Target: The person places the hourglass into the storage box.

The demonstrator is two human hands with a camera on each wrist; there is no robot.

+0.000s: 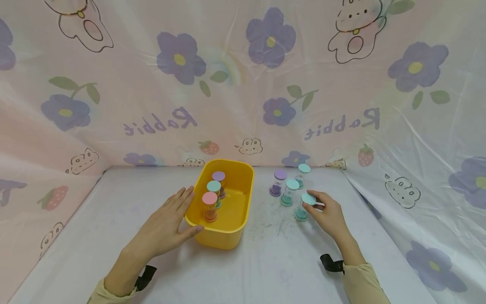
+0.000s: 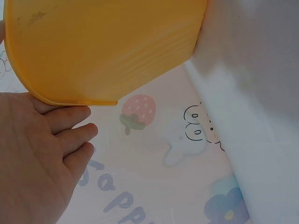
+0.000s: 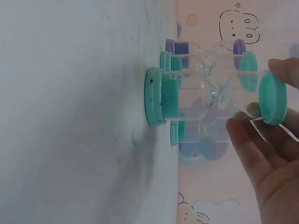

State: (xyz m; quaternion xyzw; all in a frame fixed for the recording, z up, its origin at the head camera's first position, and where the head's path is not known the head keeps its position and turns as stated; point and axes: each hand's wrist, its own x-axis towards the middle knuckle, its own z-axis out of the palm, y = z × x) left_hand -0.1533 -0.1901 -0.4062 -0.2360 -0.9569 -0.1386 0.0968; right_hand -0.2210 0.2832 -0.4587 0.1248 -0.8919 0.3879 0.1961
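Note:
A yellow bin [image 1: 228, 230] stands mid-table. In it stand three sand timers, capped pink [image 1: 209, 198], teal [image 1: 214, 186] and purple [image 1: 218, 176]. My left hand [image 1: 182, 213] lies flat against the bin's left side with straight fingers and its thumb at the front rim; in the left wrist view the fingers [image 2: 70, 135] lie under the bin's wall [image 2: 107, 46]. My right hand [image 1: 315, 202] pinches the top cap of a teal sand timer [image 1: 301, 213] standing on the table. The right wrist view shows this timer [image 3: 196, 93] with my fingertips [image 3: 247, 126] on its top cap.
Behind the held timer stand a purple timer [image 1: 278, 182] and two teal ones [image 1: 289, 192] [image 1: 302, 173]. The white table [image 1: 273, 261] is walled at the back and both sides by a pink flower-print sheet [image 1: 243, 105].

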